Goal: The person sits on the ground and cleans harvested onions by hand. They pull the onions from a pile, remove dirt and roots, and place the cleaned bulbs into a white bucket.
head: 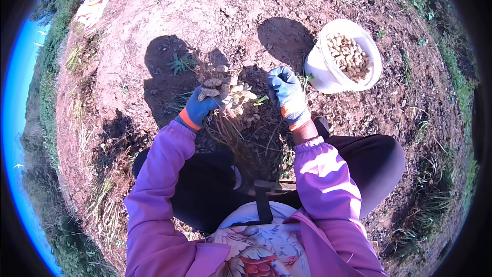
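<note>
My left hand [201, 104], in a blue-grey coated work glove with an orange cuff, grips an uprooted peanut plant. A cluster of peanut pods [234, 92] sticks out past its fingers, and the dry stems [230, 132] trail down towards my lap. My right hand [286, 88], gloved alike, is curled closed to the right of the cluster, apart from it. Its inside is hidden, so any pod in it cannot be seen. Just beyond it on the right stands a white plastic bucket [317, 71], partly filled with loose peanuts [349, 57].
Dry reddish soil [226, 11] strewn with leaf bits spreads all around. Heaps of pulled plants [103, 196] lie at the left. A pale sack or cloth [98, 4] rests at the far left. My bent knees [378, 161] flank the work; green growth [457, 73] borders the right.
</note>
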Available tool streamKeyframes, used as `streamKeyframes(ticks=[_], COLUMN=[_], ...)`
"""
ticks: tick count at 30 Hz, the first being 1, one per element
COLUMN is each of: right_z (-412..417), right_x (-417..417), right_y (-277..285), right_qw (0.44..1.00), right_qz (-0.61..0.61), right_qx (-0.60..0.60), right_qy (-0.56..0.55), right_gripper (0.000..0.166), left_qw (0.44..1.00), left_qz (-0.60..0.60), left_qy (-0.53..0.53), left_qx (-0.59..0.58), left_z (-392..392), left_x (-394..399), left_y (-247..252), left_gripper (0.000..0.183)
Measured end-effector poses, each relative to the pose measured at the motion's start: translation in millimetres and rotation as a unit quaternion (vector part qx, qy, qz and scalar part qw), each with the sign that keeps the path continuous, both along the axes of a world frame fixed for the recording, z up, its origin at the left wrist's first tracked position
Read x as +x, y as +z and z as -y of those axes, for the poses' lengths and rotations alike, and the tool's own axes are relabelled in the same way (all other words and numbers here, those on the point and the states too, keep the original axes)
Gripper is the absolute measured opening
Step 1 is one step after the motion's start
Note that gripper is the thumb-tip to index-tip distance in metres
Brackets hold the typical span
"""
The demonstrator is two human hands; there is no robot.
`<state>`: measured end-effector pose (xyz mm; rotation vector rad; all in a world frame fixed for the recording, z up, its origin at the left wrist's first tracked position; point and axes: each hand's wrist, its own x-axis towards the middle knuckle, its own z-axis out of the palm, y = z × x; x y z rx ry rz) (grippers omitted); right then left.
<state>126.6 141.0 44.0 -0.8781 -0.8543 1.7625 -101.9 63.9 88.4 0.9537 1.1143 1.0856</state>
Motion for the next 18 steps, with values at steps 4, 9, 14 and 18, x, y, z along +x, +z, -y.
streamKeyframes(ticks=[4,9,14,18], right_z=[11,20,24,22], right_x=[0,-1,-7,-11], right_y=[8,24,21,6], right_qw=[0.994,0.986,0.970,0.976], right_qz=[-0.049,-0.046,-0.106,-0.125], right_qx=[-0.021,-0.077,-0.040,0.046], right_qy=[0.098,0.143,0.214,0.170], right_gripper=[0.010,0.016,0.023,0.014], left_qw=[0.999,0.998,0.994,0.998], left_qz=[0.037,0.057,0.098,0.014], left_qy=[0.000,0.025,-0.039,0.043], left_qx=[0.028,0.013,0.028,0.037], left_z=[-5,-5,-5,-7], left_x=[-17,-20,-28,-4], left_y=[-27,-34,-41,-26], left_gripper=[0.045,0.047,0.048,0.049])
